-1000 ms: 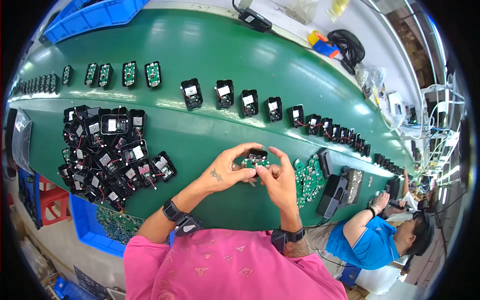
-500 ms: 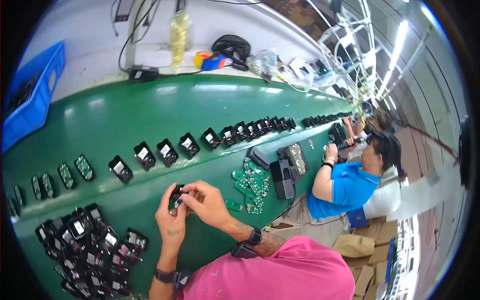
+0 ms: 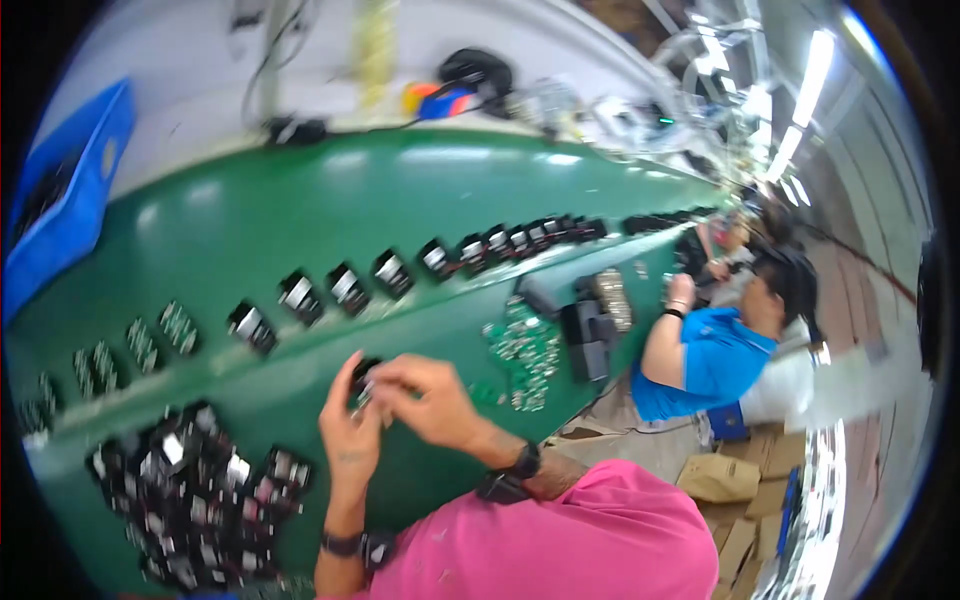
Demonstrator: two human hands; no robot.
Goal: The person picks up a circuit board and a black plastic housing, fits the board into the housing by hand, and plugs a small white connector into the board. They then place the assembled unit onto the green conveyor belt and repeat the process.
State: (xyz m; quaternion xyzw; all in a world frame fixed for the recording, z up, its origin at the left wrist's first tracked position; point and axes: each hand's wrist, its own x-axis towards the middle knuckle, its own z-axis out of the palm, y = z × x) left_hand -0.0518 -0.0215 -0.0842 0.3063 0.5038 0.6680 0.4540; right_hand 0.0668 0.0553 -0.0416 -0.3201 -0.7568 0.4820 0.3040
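My left hand (image 3: 348, 440) is closed around a small black plastic housing (image 3: 366, 373), held above the green bench. Thumb and fingers of my right hand (image 3: 430, 400) pinch together right against the housing; motion blur hides what lies between them. To the left of my hands is a heap of black housings (image 3: 190, 500) with pale labels and thin wires. Beyond them a row of similar housings (image 3: 347, 288) runs along the bench. Green circuit boards (image 3: 522, 355) lie in a loose pile to the right.
Upright board assemblies (image 3: 142, 343) stand at left, near a blue bin (image 3: 75, 190). A dark grey block-shaped device (image 3: 585, 340) sits beside a tray of small metal parts (image 3: 612, 298). A co-worker in a blue shirt (image 3: 710, 360) sits at right, by cardboard boxes (image 3: 760, 470).
The whole view has shifted slightly and become blurred. Both hands stay together at the housing; the right fingertips have drawn into a tighter pinch beside it.
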